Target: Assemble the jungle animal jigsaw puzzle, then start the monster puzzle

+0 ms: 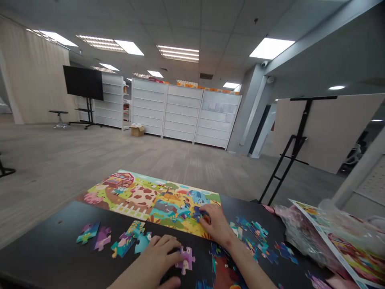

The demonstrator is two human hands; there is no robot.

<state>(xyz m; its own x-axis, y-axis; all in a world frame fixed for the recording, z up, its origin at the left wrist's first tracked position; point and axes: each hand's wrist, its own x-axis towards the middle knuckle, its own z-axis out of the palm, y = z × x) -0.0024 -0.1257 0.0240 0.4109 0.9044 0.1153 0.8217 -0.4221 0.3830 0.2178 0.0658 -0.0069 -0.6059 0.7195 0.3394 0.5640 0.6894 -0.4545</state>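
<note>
My right hand (215, 222) is over the printed puzzle picture sheet (135, 208), its fingers curled on a small dark blue puzzle piece (197, 212). That piece is at the animal scene on the sheet's right half. My left hand (161, 253) rests low on the table with its fingers apart. Beside its fingertips lies a purple puzzle piece (187, 259); I cannot tell whether they touch. Partly hidden under my right forearm is a joined section of puzzle (224, 271), dark red and blue.
Loose puzzle pieces lie at left (102, 238) and more blue ones (260, 233) at right on the black table (54, 245). Clear plastic wrapping (303, 230) and a printed box or sheet (345, 245) crowd the right edge. Beyond stand an easel (296, 148) and white shelves (183, 112).
</note>
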